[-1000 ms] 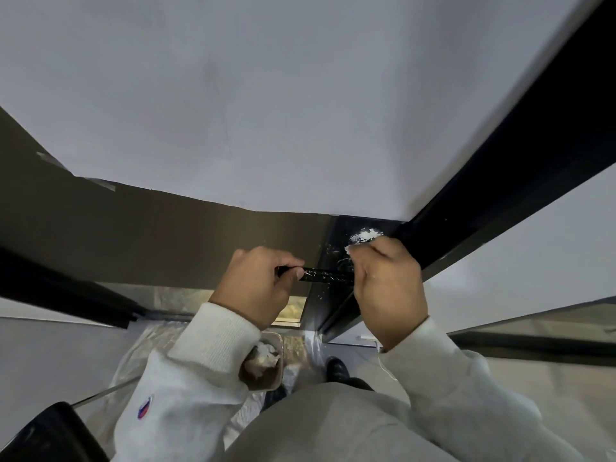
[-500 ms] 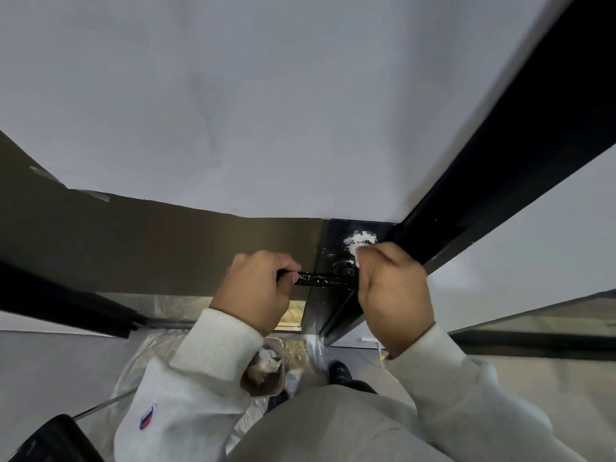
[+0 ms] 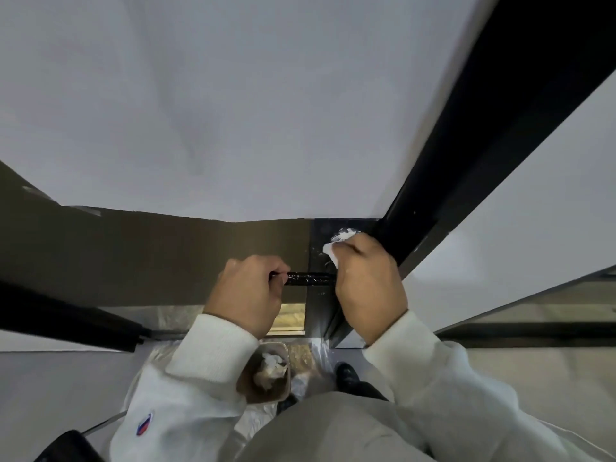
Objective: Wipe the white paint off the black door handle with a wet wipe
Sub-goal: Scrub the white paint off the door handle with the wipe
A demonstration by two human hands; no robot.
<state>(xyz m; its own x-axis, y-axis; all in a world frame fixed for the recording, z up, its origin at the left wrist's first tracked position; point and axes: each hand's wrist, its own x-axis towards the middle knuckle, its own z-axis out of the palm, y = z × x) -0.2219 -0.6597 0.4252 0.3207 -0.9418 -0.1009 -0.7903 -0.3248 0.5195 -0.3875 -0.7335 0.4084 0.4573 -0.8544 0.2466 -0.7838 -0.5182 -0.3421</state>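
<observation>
Now the left hand point(image 3: 248, 293) grips the black door handle point(image 3: 308, 279) at mid-frame, while the right hand point(image 3: 366, 285) clutches a wet wipe point(image 3: 333, 250), pressing it just above the handle's base.

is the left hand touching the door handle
Touching. The head view shows the left hand with its fingers curled round the free end of the black door handle, while the right hand holds the wipe at the other end.

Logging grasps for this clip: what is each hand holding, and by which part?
Left hand grips the free end of the black door handle. Right hand holds a bunched wet wipe in its fingers, at the handle's base.
</observation>
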